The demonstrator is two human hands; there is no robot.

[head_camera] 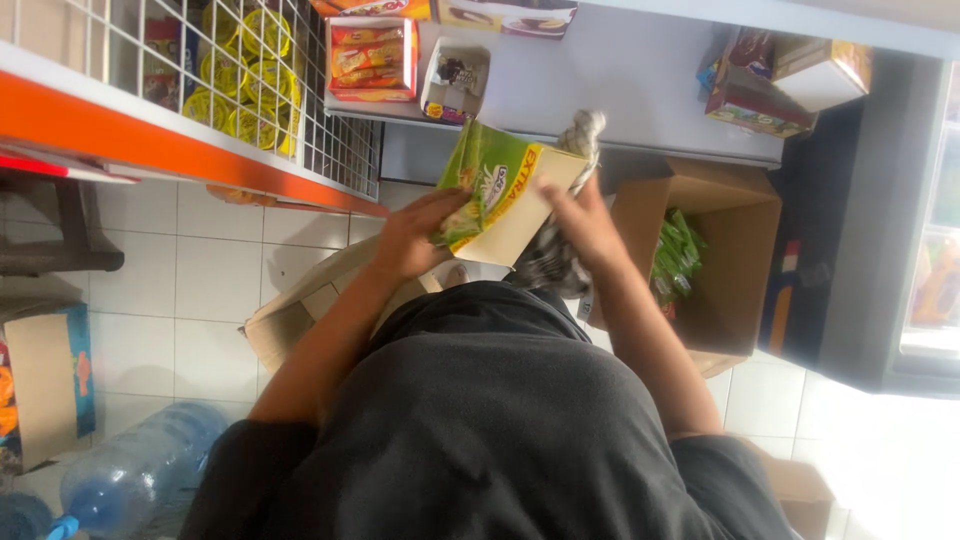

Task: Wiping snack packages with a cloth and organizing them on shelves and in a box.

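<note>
The green and yellow carton (pixel 505 190) is sitting tilted in the air between both hands, just below the near edge of the grey shelf (pixel 630 80). The left hand (pixel 420 232) is gripping its lower left corner, fingers wrapped over the printed green face. The right hand (pixel 585 222) is pressing against the carton's pale right side while also clutching a grey patterned cloth (pixel 560 240), which is trailing up past the carton's top corner and down behind the wrist. Just to the right, an open brown cardboard box (pixel 735 260) is standing on the white tiled floor (pixel 215 270) with green packets (pixel 678 255) showing inside. On the shelf's far edge, red and orange display boxes (pixel 372 58) are sitting. At the left, a white wire basket (pixel 330 140) is holding yellow rolls (pixel 245 75). A blue water bottle (pixel 140 470) is lying at the floor's lower left.
</note>
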